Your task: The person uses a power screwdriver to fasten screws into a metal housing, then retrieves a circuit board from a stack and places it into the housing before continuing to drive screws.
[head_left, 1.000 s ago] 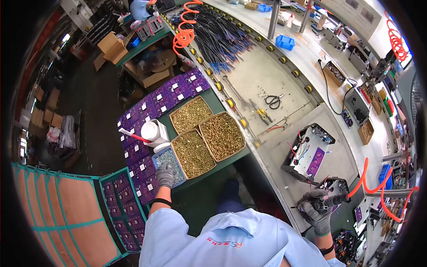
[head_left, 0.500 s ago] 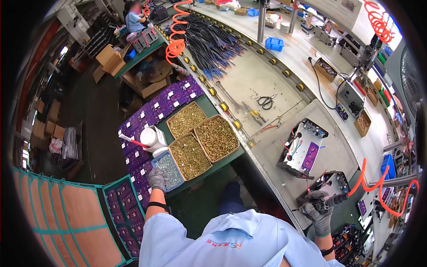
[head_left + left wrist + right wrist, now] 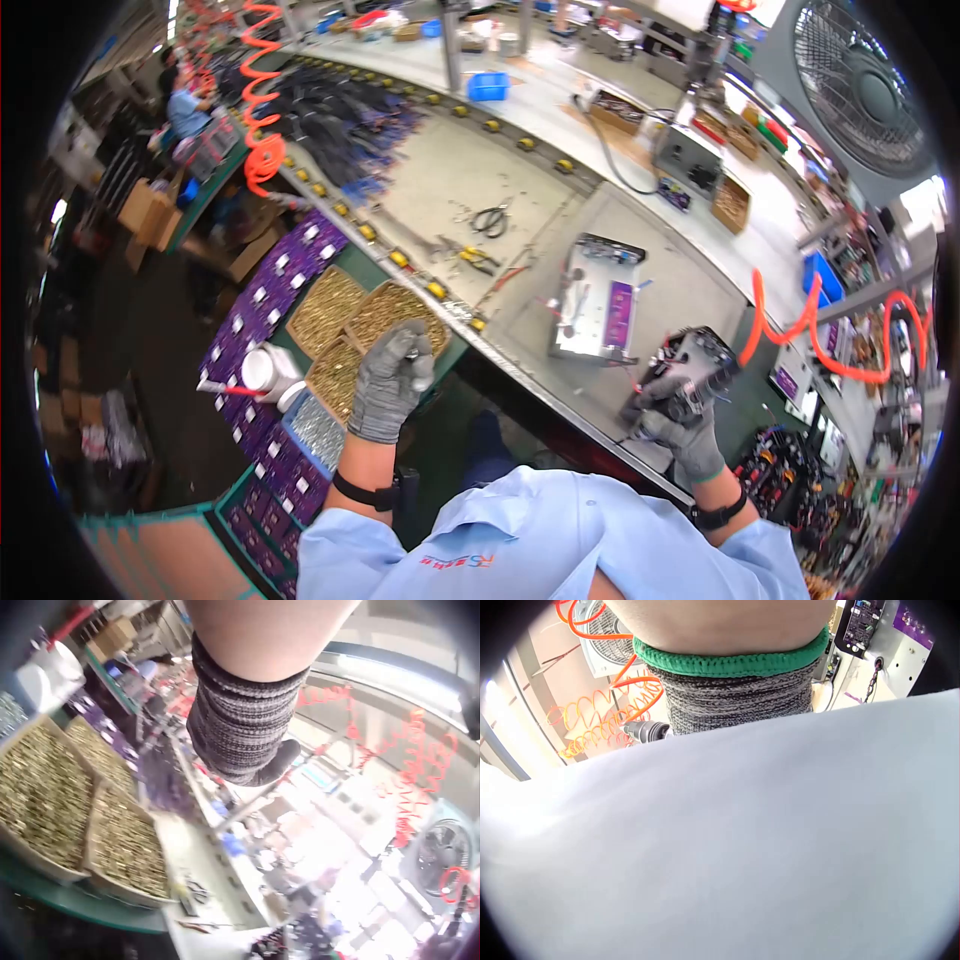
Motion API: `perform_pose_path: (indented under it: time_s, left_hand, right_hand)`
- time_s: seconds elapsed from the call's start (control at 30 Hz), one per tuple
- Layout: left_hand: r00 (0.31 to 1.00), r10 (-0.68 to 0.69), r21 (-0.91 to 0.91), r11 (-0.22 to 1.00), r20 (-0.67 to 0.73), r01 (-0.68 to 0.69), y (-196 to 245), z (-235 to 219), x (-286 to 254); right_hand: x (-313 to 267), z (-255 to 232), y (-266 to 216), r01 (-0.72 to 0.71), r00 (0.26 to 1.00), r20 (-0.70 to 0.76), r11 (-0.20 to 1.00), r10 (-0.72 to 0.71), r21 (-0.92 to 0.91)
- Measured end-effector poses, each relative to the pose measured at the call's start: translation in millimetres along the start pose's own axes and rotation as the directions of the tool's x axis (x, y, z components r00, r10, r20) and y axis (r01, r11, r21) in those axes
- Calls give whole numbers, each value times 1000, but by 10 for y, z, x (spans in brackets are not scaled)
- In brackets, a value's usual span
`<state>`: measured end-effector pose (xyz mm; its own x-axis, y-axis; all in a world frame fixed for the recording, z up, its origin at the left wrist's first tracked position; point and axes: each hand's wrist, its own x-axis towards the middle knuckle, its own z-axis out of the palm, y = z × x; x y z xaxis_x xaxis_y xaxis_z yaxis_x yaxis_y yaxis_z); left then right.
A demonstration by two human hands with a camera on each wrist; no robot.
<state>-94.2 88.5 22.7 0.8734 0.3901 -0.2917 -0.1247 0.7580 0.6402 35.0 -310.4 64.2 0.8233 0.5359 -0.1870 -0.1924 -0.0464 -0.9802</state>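
Observation:
My gloved left hand [image 3: 388, 385] is raised in front of the boxes of brass-coloured screws [image 3: 385, 318], fingers curled, with a small bright piece, seemingly a silver screw, at the fingertips. Beside its wrist lies the blue tray [image 3: 290, 440] of silver screws. At the right, my gloved right hand [image 3: 688, 430] grips a dark power driver [image 3: 718, 380] on an orange coiled hose, over a black open housing [image 3: 700, 350]. In the left wrist view the left glove [image 3: 244, 731] hides most of its fingers. Pale cloth covers the right hand's fingers in the right wrist view.
A second housing with a purple board [image 3: 618, 315] stands on the worktop. Scissors [image 3: 490, 221] and yellow-handled pliers [image 3: 478, 260] lie farther back. Beside the screw boxes are a white container [image 3: 268, 370] and rows of purple boards [image 3: 255, 300]. A fan [image 3: 860, 90] is upper right.
My left hand has left the silver screw tray and moved right and up, in front of the brass screw boxes. The head view has turned right. The right hand still grips the driver.

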Motion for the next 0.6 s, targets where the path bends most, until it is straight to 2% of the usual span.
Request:
perform_pose_path:
  time_s: [0.03,0.1,0.13,0.17,0.2,0.27,0.3,0.4,0.47,0.5,0.6]
  left_hand:
    - [992,-57,126,991,111,43,-44,282,121]
    - [955,-164,312,946,246,82,-206,702,392]
    - [934,-227,320,938,276,134,-323,832,533]
    - [928,-234,312,940,289,140,-463,895,632]
    - [902,-291,310,931,318,191,-611,926,752]
    - [825,-392,247,917,406,314,-951,816,998]
    - [823,-392,216,919,411,330,-1087,844,1025]
    - [805,-446,237,894,391,380,-1348,834,979]
    - [702,-576,250,816,419,520,-1417,793,993]
    - [692,-587,262,809,420,527,-1425,804,984]
    - [743,-608,225,794,280,565,-1450,846,943]
  right_hand:
    - [77,-2,-81,42,999,3,998,-42,41]
    - [259,32,-387,24,998,54,991,-32,129]
    - [362,-7,-464,43,999,6,994,-44,99]
    - [461,-33,-514,57,998,-29,996,-55,65]
    - [566,46,-550,150,983,-141,963,-120,225]
    - [714,69,-702,233,955,-250,925,-159,300]
    - [754,92,-786,285,936,-300,893,-182,349]
    - [809,144,-951,433,880,-354,840,-316,326]
    - [842,155,-968,456,862,-390,830,-323,321]
    - [858,157,-964,477,849,-406,820,-338,316]
    - [895,170,-878,490,835,-434,815,-337,311]
